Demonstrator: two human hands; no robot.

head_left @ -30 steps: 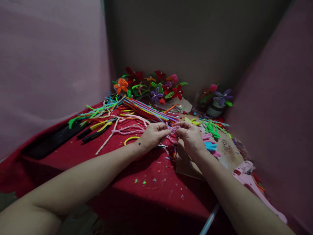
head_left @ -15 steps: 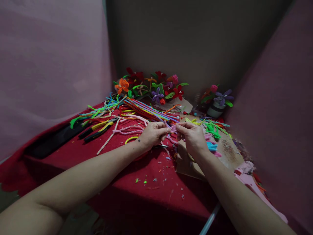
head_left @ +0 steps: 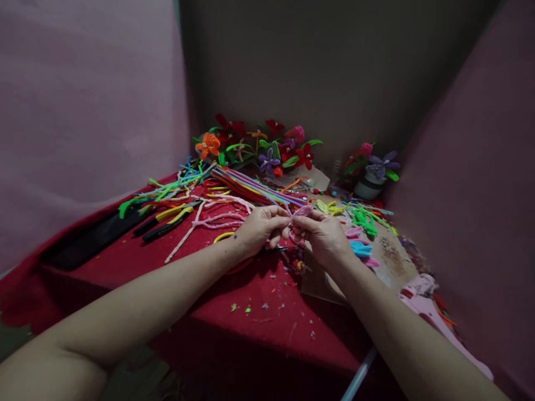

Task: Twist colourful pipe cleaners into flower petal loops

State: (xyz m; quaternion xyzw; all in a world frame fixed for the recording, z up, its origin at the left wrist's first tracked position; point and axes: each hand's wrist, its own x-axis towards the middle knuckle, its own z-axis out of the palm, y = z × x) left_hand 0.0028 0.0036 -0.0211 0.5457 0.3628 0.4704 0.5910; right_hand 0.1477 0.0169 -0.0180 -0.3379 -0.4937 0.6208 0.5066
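A small pink pipe-cleaner piece (head_left: 302, 211) with a looped petal shape is held between both hands above the red cloth (head_left: 234, 345). My left hand (head_left: 264, 227) pinches its left end with thumb and forefinger. My right hand (head_left: 321, 233) grips the same piece close beside, fingertips nearly touching the left ones. Just behind the hands is a bundle of coloured pipe cleaners (head_left: 254, 186). Pink strands (head_left: 219, 221) lie to the left. Yellow-handled scissors (head_left: 223, 237) are partly hidden under my left hand.
Black-and-yellow pliers (head_left: 169, 224) lie at the left by a black object (head_left: 92, 236). Pipe-cleaner flowers (head_left: 267, 159) stand at the back, others in a jar (head_left: 368, 186). At right, cardboard (head_left: 388, 250) bears green, blue and pink pieces; a pink tool (head_left: 434, 317) lies beyond.
My right hand has shifted slightly left and down, closer to my left hand. The pink piece's loop now shows above the right fingertips.
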